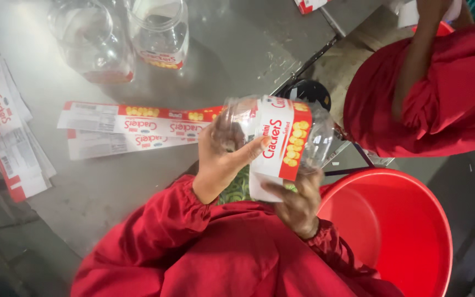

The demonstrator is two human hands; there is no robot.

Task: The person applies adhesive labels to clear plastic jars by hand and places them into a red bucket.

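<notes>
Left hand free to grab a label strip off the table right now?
Probably not. The left hand is gripping the clear plastic jar, and the right hand presses its label. The label strips lie uncovered on the grey table, but the hand must let go first.

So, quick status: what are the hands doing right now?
Left hand grips the clear jar at its mouth. Right hand pinches the label from below. Red bucket beside; another person's arm nearby, apart.
</notes>
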